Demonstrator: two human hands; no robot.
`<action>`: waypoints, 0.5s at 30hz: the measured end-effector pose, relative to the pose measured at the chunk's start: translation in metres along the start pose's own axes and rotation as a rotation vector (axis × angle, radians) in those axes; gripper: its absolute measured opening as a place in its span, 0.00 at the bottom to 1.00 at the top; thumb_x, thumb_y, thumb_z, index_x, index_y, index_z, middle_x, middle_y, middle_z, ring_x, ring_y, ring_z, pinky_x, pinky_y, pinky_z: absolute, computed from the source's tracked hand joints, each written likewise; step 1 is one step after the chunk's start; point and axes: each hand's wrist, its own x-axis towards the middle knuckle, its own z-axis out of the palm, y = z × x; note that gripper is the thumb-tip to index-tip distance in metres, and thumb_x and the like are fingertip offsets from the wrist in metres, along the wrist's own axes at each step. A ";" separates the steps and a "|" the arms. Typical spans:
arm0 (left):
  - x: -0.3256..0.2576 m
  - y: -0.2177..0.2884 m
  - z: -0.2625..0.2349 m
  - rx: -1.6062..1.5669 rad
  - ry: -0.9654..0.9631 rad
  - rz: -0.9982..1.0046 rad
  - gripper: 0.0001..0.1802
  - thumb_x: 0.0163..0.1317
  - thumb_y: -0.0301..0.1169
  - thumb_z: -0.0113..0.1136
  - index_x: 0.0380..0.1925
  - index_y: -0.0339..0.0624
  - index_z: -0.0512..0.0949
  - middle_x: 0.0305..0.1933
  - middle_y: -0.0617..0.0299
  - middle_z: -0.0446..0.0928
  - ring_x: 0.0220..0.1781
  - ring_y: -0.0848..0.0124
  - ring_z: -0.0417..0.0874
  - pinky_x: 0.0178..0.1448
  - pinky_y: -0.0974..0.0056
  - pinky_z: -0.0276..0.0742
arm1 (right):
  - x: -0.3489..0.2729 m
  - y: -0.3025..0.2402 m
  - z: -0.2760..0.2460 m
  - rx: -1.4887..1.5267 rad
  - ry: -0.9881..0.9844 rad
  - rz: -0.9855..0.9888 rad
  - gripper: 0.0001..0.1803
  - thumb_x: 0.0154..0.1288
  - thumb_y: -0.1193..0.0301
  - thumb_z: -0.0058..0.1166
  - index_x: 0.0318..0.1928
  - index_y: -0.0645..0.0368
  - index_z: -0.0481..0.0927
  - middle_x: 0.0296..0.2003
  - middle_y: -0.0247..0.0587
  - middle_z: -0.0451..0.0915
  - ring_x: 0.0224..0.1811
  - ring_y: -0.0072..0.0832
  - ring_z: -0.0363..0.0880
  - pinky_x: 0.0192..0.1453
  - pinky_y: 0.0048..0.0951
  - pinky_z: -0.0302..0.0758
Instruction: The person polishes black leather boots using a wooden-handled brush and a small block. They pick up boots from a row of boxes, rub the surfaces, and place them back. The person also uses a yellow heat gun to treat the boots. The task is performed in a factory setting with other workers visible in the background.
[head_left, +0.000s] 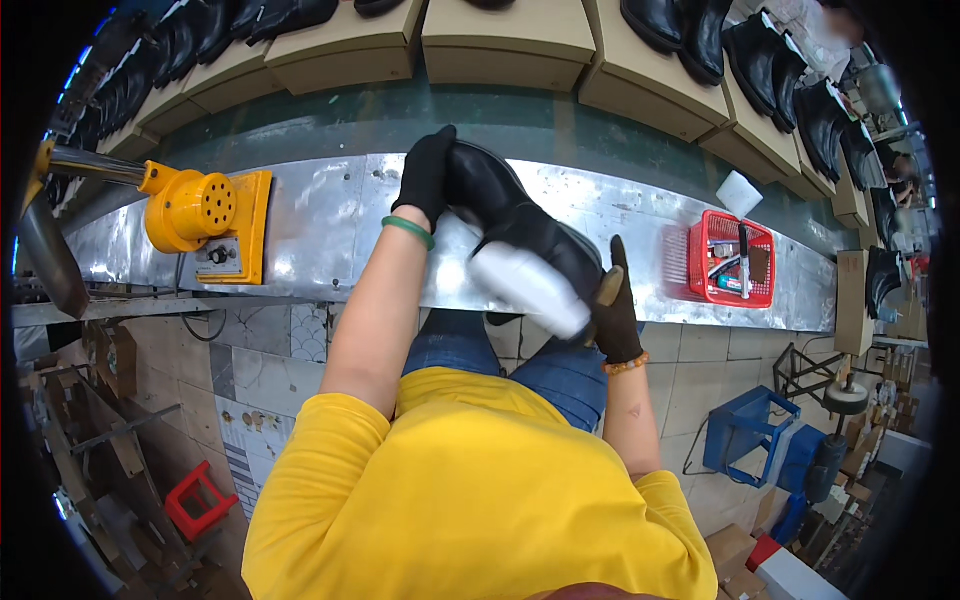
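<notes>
A black leather boot (535, 237) is held at a slant over the metal-topped bench, with its rounded toe toward the far left. My left hand (428, 175), in a black glove, grips the toe end. At the other end, by the boot's upper opening, my dark-gloved right hand (615, 310) holds on with thumb and fingers; part of its grip is hidden. A white, soft-looking piece (530, 290) lies along the near side of the boot, smeared by motion. Whether it is stuffing or a wrap I cannot tell.
A red plastic basket (696, 262) with small tools and tubes sits right on the bench (330, 215), a white block (739, 194) beside it. At left stands a yellow machine (200, 212). Cardboard boxes (508, 50) bearing black boots line the far side. A red stool (200, 500) is lower left.
</notes>
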 end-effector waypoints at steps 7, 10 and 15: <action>-0.037 0.057 -0.004 0.133 -0.442 0.067 0.21 0.66 0.28 0.48 0.59 0.45 0.69 0.54 0.61 0.74 0.50 0.69 0.78 0.54 0.67 0.76 | 0.013 0.051 -0.026 0.491 0.111 -0.012 0.23 0.62 0.67 0.55 0.56 0.54 0.65 0.37 0.40 0.76 0.26 0.27 0.75 0.27 0.29 0.76; -0.036 0.049 0.003 0.255 -0.512 0.284 0.21 0.68 0.28 0.45 0.60 0.43 0.69 0.56 0.59 0.73 0.52 0.70 0.77 0.56 0.65 0.76 | 0.014 0.063 -0.029 0.599 0.057 -0.035 0.27 0.62 0.57 0.59 0.57 0.53 0.66 0.37 0.40 0.76 0.26 0.25 0.74 0.28 0.28 0.75; -0.028 0.045 0.007 0.280 -0.488 0.281 0.20 0.68 0.29 0.45 0.60 0.43 0.68 0.55 0.59 0.73 0.53 0.70 0.77 0.55 0.63 0.76 | 0.015 0.066 -0.029 0.654 0.035 -0.041 0.24 0.63 0.54 0.56 0.53 0.53 0.70 0.30 0.35 0.75 0.23 0.23 0.71 0.26 0.27 0.73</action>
